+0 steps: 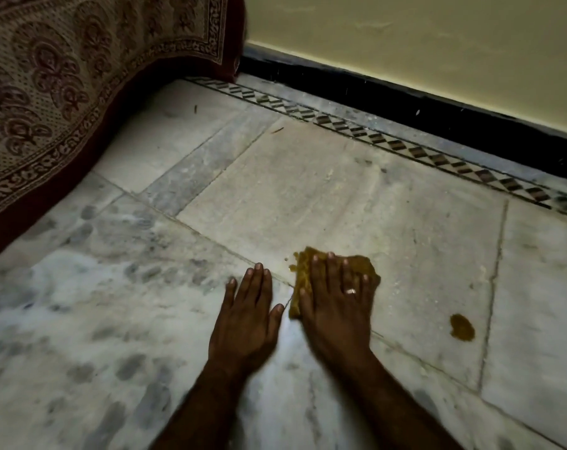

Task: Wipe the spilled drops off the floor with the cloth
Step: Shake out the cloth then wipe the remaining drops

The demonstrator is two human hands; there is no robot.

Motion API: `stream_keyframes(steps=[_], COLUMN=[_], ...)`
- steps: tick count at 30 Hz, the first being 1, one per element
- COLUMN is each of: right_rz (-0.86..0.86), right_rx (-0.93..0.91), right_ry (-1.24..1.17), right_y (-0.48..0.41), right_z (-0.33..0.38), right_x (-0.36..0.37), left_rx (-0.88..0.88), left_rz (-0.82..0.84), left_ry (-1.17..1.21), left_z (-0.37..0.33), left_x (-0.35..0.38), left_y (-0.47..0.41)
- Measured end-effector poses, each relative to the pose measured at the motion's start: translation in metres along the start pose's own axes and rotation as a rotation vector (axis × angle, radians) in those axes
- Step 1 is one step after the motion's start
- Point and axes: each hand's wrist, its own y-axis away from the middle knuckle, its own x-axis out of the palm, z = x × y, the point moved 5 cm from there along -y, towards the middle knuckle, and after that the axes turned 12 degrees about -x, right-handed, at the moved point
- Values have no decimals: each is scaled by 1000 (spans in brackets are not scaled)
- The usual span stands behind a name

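Head view: two hands on a marble floor [340, 196], one pressing a yellow cloth [366, 267].
The right hand [337, 300] lies flat on the cloth, fingers straight and gripping nothing. The left hand [246, 316] rests flat on the bare floor just left of it. A brown drop [462, 327] sits to the near right, apart from the cloth. Small droplets [291, 264] touch the cloth's left edge.

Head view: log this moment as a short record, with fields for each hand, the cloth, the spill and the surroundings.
left hand: flat on the floor, fingers straight
right hand: presses flat on the cloth; ring on one finger
cloth: yellow, crumpled, mostly under the right hand
spill: one brownish drop unwiped, right of the cloth; small drops at the cloth's left edge
surroundings: patterned bedspread hanging at left; wall with dark skirting behind
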Motion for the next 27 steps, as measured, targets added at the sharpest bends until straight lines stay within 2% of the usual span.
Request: stream_keyframes(steps=[2, 4, 7, 10, 12, 16, 19, 24, 27], right_rz=[-34, 26, 119, 151, 187, 173, 124, 220, 269], right_rx=[-13, -106, -256, -149, -71, -172, -220, 67, 123], right_ry=[-5, -13, -30, -32, -42, -70, -83, 24, -27], right_y=[-29, -31, -3, -11, -37, -54, -20, -2, -31], right_z=[21, 34, 17, -9, -2, 34, 11, -82, -73], right_x=[2, 11, 15, 13, 20, 25, 12, -1, 3], left_rx=[1, 8, 62, 82, 66, 13, 18, -29, -43], left_rz=[-6, -11, -3, 19, 25, 18, 18, 21, 16], left_ry=[10, 7, -4, -17, -3, 53, 56, 49, 40], left_z=[-1, -2, -2, -1, -1, 3, 4, 4, 5], left_x=[-3, -5, -11, -10, -9, -6, -6, 4, 10], left_y=[0, 1, 3, 3, 3, 1, 2, -2, -3])
